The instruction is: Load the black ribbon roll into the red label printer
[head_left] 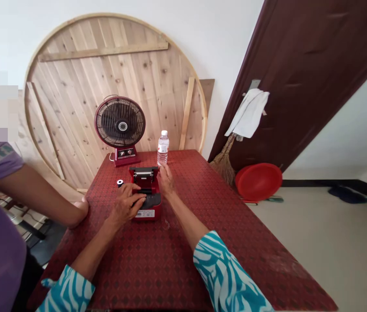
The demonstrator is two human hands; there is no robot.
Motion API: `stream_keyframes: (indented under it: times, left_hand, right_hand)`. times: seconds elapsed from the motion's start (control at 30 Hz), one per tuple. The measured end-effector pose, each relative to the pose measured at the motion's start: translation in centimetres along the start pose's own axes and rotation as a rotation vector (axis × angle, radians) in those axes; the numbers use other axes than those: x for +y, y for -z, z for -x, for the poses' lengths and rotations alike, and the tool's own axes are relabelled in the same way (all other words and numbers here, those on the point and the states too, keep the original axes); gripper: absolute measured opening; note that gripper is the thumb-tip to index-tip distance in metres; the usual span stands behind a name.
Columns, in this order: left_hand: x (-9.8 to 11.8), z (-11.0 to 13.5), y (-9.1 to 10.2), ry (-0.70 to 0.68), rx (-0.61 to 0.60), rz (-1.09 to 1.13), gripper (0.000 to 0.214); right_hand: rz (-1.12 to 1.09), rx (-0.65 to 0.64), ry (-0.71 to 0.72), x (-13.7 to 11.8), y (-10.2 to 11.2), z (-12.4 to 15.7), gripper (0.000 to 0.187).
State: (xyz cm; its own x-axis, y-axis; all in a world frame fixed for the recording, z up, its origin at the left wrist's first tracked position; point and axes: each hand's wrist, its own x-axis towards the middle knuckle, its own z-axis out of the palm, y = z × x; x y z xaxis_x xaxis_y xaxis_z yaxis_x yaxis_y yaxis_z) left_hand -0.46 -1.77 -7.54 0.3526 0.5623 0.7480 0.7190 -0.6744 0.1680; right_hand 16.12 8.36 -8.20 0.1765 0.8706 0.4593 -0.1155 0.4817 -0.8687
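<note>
A small red and black printer-like device (147, 207) sits on the red patterned table (177, 255), its lid raised at the far end. My left hand (125, 204) rests on the device's left side, fingers curled over its dark top. My right hand (166, 180) lies against the device's right side, fingers together and stretched forward. A small black and white roll (120, 183) lies on the table just left of the device.
A red desk fan (120, 128) and a water bottle (163, 148) stand at the table's far end. Another person in purple rests a fist (79, 210) on the left edge. A round wooden tabletop (112, 86) leans on the wall; a red basin (258, 181) and broom stand by the door.
</note>
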Motion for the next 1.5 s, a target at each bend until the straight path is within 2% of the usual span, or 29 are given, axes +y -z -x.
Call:
stream_keyframes:
  times: [0.07, 0.17, 0.27, 0.43, 0.57, 0.67, 0.77, 0.83, 0.9, 1.0, 1.1, 1.3, 1.5]
  left_hand:
    - [0.1, -0.1, 0.0, 0.007, 0.071, -0.049, 0.015]
    - [-0.3, 0.0, -0.1, 0.072, 0.133, -0.072, 0.029]
    - [-0.9, 0.5, -0.2, 0.13, 0.076, -0.06, 0.029]
    - [-1.2, 1.3, 0.2, 0.187, -0.046, -0.042, 0.031]
    - [-1.0, 1.5, 0.3, 0.215, -0.065, 0.004, 0.032]
    - [-1.2, 1.6, 0.5, 0.269, -0.063, 0.132, 0.032]
    - [-1.7, 1.8, 1.2, 0.487, 0.052, 0.355, 0.033]
    - [-2.1, 1.9, 1.6, 0.678, 0.201, 0.481, 0.033]
    - [-2.5, 1.8, 1.8, 0.83, 0.278, 0.616, 0.032]
    - [-2.6, 1.7, 1.5, 1.026, 0.159, 0.882, 0.033]
    - [-2.4, 1.6, 0.9, 1.111, 0.021, 1.042, 0.033]
    - [-2.4, 1.5, 0.6, 1.144, -0.05, 1.079, 0.037]
    - [-2.9, 1.1, 0.7, 1.268, -0.123, 1.161, 0.044]
  right_hand:
    - [0.048, -0.022, 0.019, -0.6, 0.7, 2.0, 0.035]
    - [0.111, -0.069, 0.076, -0.9, 1.7, 4.8, 0.033]
    - [0.161, -0.111, 0.135, -0.5, 2.3, 6.4, 0.034]
    - [0.238, -0.175, 0.187, 0.1, 3.0, 7.6, 0.036]
    - [0.261, -0.194, 0.231, -0.4, 3.6, 8.0, 0.035]
    - [0.249, -0.207, 0.224, -0.8, 3.6, 8.1, 0.034]
    - [0.173, -0.164, 0.124, -0.6, 3.3, 8.0, 0.036]
    - [0.072, -0.035, 0.029, 0.1, 3.0, 8.0, 0.041]
    - [-0.019, 0.136, -0.064, 1.1, 2.8, 8.2, 0.047]
    - [-0.084, 0.262, -0.184, 2.7, 3.0, 8.5, 0.053]
    - [-0.113, 0.25, -0.259, 3.7, 3.2, 8.9, 0.053]
    - [-0.067, 0.095, -0.221, 3.6, 2.9, 9.2, 0.043]
    - [-0.073, 0.112, -0.212, 3.9, 2.7, 9.1, 0.038]
